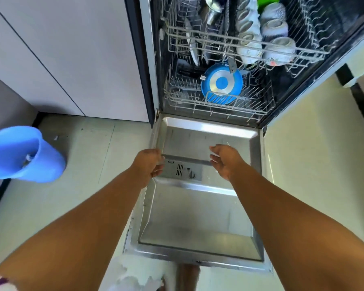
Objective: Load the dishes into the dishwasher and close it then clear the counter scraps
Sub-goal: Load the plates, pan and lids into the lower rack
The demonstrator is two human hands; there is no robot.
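- dishwasher door [198,217] lying fully dropped open, flat over the floor; both arms reaching out above its steel inner panel
- left hand [149,164] hovering at the door's left edge, fingers loosely curled and holding nothing; whether it is touching the metal, cannot tell
- right hand [225,160] hovering over the panel's right half, fingers relaxed and spread, holding nothing; detergent dispenser [184,170] sitting between the two hands
- lower rack [219,101] standing inside the tub beyond the hands, carrying a blue pan [221,82] on edge; upper rack [240,40] above it holding rows of pale bowls [248,32] (upside down) and a steel cup [212,11]
- pale tiled floor [88,164] running either side; blue bucket [25,154] standing well left of the door; grey cabinet fronts [72,49] filling the left wall
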